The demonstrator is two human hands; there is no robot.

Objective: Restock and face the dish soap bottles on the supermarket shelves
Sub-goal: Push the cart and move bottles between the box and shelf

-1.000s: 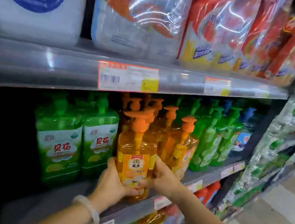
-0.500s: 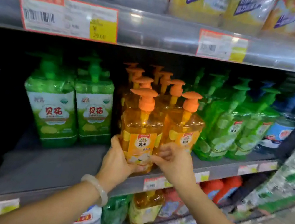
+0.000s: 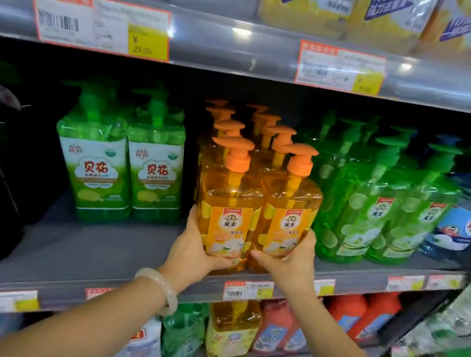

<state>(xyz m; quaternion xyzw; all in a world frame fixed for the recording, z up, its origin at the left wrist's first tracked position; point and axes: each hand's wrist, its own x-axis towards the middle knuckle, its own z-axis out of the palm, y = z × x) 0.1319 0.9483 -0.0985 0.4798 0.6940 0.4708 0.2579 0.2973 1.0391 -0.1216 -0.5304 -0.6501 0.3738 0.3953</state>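
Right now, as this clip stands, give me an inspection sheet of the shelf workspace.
Surface: grey middle shelf, bare patch at its front left.
Job's things: two front orange bottles side by side at the shelf edge, labels facing out; more orange pumps behind.
Clutter: green bottles left, set further back; lime-green bottles right.
Grippers: left hand grips the left front bottle; right hand grips the right one.
Cables: nothing seen.
Surroundings: price tags on the shelf above; more bottles below.
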